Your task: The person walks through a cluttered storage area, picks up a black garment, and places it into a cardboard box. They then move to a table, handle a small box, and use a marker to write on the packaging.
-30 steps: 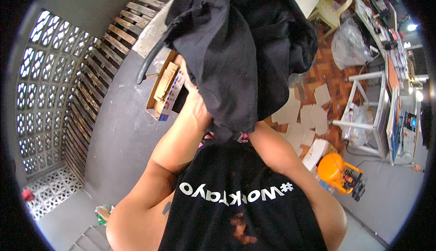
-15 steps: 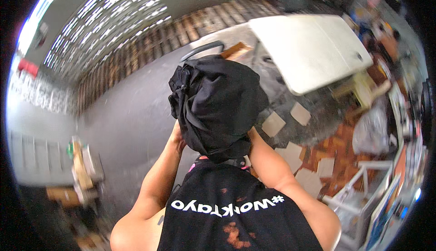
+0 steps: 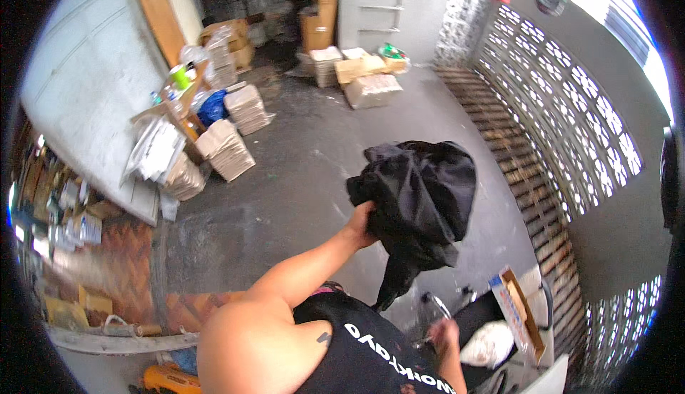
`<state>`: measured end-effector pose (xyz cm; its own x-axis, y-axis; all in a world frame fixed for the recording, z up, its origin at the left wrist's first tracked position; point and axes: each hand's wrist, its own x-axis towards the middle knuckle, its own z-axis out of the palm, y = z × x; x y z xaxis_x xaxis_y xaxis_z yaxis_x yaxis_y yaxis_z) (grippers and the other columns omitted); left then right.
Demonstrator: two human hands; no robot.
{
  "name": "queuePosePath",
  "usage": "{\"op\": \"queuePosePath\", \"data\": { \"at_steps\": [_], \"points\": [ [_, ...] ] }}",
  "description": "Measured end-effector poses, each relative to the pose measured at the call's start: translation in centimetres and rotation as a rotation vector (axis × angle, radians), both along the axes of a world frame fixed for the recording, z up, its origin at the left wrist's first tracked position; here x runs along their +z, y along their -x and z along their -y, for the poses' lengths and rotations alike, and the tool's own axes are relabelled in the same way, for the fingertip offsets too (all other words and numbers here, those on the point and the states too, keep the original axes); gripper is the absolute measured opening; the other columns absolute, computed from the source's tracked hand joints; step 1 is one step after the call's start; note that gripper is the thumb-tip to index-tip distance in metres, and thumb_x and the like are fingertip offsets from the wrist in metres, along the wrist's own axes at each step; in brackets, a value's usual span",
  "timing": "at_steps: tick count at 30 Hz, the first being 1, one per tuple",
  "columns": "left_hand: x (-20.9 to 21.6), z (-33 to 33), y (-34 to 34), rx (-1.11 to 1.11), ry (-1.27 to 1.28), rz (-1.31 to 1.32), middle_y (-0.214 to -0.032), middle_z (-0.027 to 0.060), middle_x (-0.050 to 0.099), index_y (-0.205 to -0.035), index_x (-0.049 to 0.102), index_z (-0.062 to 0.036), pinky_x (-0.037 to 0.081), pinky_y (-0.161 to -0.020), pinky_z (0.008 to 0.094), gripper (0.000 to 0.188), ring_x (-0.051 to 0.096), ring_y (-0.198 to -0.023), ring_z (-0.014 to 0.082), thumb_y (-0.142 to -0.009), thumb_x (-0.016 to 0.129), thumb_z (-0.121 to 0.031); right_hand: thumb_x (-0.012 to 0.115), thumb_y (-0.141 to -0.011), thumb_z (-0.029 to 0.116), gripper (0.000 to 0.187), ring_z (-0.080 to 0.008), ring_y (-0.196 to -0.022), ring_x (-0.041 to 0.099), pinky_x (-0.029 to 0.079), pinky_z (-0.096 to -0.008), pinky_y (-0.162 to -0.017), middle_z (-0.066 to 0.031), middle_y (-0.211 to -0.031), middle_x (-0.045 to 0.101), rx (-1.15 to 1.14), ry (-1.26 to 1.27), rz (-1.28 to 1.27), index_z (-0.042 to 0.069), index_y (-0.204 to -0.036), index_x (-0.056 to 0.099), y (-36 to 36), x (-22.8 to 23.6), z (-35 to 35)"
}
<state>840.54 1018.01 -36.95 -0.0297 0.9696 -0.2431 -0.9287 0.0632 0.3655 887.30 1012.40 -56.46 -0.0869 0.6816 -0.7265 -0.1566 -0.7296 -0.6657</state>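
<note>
A large black cloth bundle [image 3: 428,201], bulging and creased, hangs in front of me over the grey floor, with a loose tail drooping at its lower side. My left hand [image 3: 364,224] is closed on its left edge; some of the fingers are hidden in the folds. My right hand [image 3: 446,333] is low at the right, away from the bundle and beside a shiny metal bar [image 3: 437,304]. Blur hides its fingers, so I cannot make out whether it touches the bar. A white rounded bundle [image 3: 489,344] lies just right of that hand.
A long open cardboard box [image 3: 517,312] stands at the lower right. Slatted wood [image 3: 521,180] runs along the pierced block wall [image 3: 571,101]. Stacks of flat brown sheets [image 3: 225,150] sit at the left, with boxes [image 3: 371,87] farther back. A wall ladder [image 3: 382,5] is behind.
My view has swung round to another side of the room. The right hand has come off the black bundle and dropped to the lower right; the left hand still holds it.
</note>
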Motion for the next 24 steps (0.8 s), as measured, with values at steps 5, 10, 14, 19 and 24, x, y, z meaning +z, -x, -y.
{"op": "queuePosePath", "data": {
  "at_steps": [5,10,14,19,24],
  "points": [
    [-3.8,9.3,21.5,0.424,0.192,-0.060,-0.132,0.0151,0.057,-0.131,0.051,-0.0012,0.036,-0.110,0.0462,0.049,0.052,-0.123,0.0321,-0.089,0.043,-0.025,0.059,-0.090,0.033,0.033,-0.0274,-0.066,0.059,0.047,-0.0428,-0.054,-0.0113,-0.078,0.062,0.683,0.225,0.404,0.004,-0.105,0.065,13.9,-4.7,1.8],
    [-8.0,17.5,34.1,0.731,0.411,-0.138,-0.126,0.0166,0.059,-0.126,0.052,0.0002,0.043,-0.102,0.0482,0.044,0.057,-0.116,0.0338,-0.088,0.045,-0.021,0.060,-0.088,0.034,0.035,-0.0308,-0.073,0.062,0.049,-0.0461,-0.061,-0.0131,-0.085,0.063,1.230,-0.087,0.603,0.005,-0.106,0.065,24.9,-5.8,-5.7],
    [-14.5,25.4,40.7,1.018,0.562,-0.057,-0.122,0.0165,0.059,-0.125,0.050,-0.0011,0.049,-0.094,0.0548,0.045,0.060,-0.110,0.0353,-0.085,0.053,-0.020,0.060,-0.085,0.034,0.036,-0.0334,-0.079,0.063,0.050,-0.0488,-0.066,-0.0145,-0.090,0.064,1.596,-0.361,0.670,0.006,-0.107,0.066,30.2,-8.2,-11.8],
    [-16.7,33.3,43.2,1.397,0.779,0.109,-0.122,0.0147,0.059,-0.127,0.051,-0.0051,0.052,-0.089,0.0540,0.046,0.061,-0.108,0.0353,-0.084,0.054,-0.024,0.058,-0.085,0.038,0.042,-0.0366,-0.090,0.061,0.049,-0.0519,-0.075,-0.0163,-0.103,0.062,1.819,-0.507,0.703,0.007,-0.113,0.063,42.2,-9.9,-25.4],
    [-12.7,35.5,40.2,1.702,0.844,0.232,-0.128,0.0132,0.056,-0.133,0.048,-0.0104,0.050,-0.090,0.0518,0.052,0.058,-0.112,0.0328,-0.085,0.054,-0.030,0.052,-0.088,0.048,0.053,-0.0396,-0.108,0.052,0.042,-0.0546,-0.089,-0.0181,-0.122,0.053,1.470,0.041,0.602,0.011,-0.126,0.053,62.2,-8.4,-35.7]
  ]
}}
